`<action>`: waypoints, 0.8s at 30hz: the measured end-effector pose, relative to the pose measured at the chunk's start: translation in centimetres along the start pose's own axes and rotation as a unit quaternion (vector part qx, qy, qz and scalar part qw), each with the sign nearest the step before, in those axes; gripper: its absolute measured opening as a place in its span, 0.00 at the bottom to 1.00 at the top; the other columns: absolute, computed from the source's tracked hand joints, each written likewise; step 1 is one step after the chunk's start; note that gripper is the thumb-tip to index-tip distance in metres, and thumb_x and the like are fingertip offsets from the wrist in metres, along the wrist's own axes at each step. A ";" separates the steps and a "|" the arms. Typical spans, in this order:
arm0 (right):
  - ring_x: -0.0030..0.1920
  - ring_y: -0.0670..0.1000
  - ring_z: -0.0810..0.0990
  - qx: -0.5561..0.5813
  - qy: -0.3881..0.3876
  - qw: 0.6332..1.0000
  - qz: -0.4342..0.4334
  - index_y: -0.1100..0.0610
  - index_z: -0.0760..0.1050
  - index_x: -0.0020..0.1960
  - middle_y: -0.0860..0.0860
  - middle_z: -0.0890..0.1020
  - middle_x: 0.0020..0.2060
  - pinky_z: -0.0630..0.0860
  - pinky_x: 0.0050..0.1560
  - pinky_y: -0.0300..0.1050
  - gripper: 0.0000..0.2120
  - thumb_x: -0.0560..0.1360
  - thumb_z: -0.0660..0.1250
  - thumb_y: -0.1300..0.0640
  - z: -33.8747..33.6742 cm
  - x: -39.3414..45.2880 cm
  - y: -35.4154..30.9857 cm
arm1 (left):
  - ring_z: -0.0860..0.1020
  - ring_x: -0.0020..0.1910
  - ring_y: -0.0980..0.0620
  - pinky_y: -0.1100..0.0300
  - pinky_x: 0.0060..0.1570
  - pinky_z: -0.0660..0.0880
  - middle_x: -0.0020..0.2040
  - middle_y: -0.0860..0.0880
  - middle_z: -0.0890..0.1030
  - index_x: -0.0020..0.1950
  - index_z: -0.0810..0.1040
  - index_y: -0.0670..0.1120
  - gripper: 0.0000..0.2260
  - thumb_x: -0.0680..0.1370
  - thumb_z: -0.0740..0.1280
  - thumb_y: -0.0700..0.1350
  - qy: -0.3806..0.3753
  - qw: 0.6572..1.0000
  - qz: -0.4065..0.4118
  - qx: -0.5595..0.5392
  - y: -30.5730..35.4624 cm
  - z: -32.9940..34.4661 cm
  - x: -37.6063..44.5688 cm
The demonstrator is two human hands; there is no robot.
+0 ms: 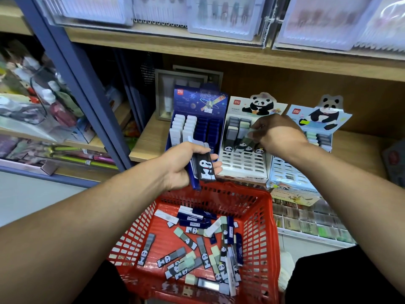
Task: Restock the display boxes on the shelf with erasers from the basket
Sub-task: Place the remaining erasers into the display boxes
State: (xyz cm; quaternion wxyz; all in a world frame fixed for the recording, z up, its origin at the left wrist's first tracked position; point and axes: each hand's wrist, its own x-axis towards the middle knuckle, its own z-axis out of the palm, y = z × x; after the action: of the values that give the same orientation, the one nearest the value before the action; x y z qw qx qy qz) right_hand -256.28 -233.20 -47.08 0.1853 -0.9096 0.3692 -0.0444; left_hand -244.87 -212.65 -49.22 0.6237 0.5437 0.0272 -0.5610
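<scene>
Left hand (186,165) gripped a small bundle of erasers (202,165), fingers curled round them; the topmost showed a panda print, with dark blue ones beneath. The bundle was held just above the far rim of the red basket (266,227). Below that grip, loose erasers (197,249) lay scattered over the basket floor: panda-sleeved, pale green, white, navy.

Right hand (276,133) was at the white panda display box (243,165), fingertips pinching a grey-green eraser (246,140) at the box's upper rows. Left of this grip stood the navy display box (197,119); right of it, the pale blue panda box (291,172). All three sat on the wooden shelf (146,139).
</scene>
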 end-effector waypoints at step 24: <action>0.43 0.55 0.77 -0.257 -0.113 0.959 -0.041 0.54 0.37 0.82 0.54 0.77 0.50 0.74 0.46 0.53 0.37 0.79 0.53 0.64 2.4 -2.5 -2.5 | 0.81 0.32 0.51 0.58 0.36 0.83 0.36 0.45 0.83 0.45 0.83 0.40 0.06 0.79 0.71 0.42 -0.010 0.996 0.019 0.083 0.1 0.3 -0.6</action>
State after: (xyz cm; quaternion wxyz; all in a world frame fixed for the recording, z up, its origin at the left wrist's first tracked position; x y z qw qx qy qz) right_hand -255.91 -229.07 -48.24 -0.0162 -0.9400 0.3072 0.1477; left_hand -245.24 -212.52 -48.66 0.5871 0.5883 -0.0357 -0.5550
